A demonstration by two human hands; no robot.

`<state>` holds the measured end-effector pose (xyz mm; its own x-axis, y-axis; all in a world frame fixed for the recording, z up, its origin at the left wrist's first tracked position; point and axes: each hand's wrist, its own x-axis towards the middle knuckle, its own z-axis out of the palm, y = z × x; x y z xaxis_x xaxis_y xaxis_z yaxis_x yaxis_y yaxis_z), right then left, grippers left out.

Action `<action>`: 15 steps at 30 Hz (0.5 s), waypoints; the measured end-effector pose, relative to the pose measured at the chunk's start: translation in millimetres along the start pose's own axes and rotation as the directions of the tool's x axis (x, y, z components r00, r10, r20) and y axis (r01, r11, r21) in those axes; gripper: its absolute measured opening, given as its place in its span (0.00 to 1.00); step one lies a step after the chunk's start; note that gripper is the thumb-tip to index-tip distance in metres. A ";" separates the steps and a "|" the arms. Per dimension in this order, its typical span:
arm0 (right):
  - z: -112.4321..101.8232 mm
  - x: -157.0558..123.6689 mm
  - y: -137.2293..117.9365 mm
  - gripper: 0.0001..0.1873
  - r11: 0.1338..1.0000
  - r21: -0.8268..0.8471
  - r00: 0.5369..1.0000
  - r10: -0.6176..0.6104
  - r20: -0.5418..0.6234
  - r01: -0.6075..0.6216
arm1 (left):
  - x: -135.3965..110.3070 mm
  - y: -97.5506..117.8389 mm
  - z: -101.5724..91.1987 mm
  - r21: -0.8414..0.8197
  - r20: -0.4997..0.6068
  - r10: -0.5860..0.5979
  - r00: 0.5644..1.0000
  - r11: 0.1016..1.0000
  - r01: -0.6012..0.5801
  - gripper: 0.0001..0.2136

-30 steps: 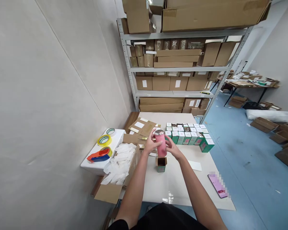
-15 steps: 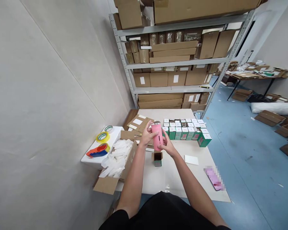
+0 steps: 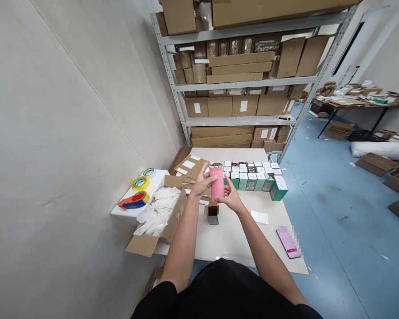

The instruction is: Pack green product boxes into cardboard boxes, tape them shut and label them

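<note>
A pink tumbler (image 3: 217, 185) with a silver lid is held upright between both hands above the table. My left hand (image 3: 202, 182) grips its upper left side, the thumb across the front. Around its lower right side closes my right hand (image 3: 231, 197), with the thumb near the base. Just below the tumbler, a small green box (image 3: 213, 219) stands on the table with its top flaps open. Behind my right hand are rows of green and white boxes (image 3: 252, 180), a few with open tops showing metal lids.
Left of my arms sits a carton of white plastic bags (image 3: 159, 208), beside tape rolls (image 3: 140, 182) and a tape dispenser (image 3: 133, 201). A white card (image 3: 259, 217) and a phone (image 3: 288, 243) lie on the right. Shelving with cartons (image 3: 219, 107) rises behind the table.
The tumbler has been turned in my hands, so the dark marking on its front no longer shows. Both hands keep hold of it. The view has shifted slightly.
</note>
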<state>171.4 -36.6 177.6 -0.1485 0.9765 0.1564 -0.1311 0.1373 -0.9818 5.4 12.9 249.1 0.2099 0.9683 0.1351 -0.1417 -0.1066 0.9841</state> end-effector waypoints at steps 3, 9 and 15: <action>-7.0 -6.9 -0.7 0.69 0.995 -0.104 0.993 -0.018 -0.113 0.007 | 0.8 -1.2 10.7 0.047 -0.020 0.024 1.000 0.999 -0.023 0.55; -23.2 -21.6 -6.8 0.69 0.998 0.065 1.000 0.009 0.028 -0.011 | 0.0 -4.1 30.0 0.025 -0.042 0.022 0.999 0.999 -0.021 0.56; -15.7 -24.6 -1.0 0.70 1.000 -0.007 0.995 0.024 -0.092 -0.025 | -10.9 -6.8 30.3 0.040 -0.075 0.058 0.996 0.998 -0.056 0.59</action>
<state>190.5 -58.1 173.0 -0.0610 0.9907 0.1220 -0.1208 0.1140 -0.9861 33.4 -3.8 244.4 0.1285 0.9746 0.1835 -0.1140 -0.1693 0.9789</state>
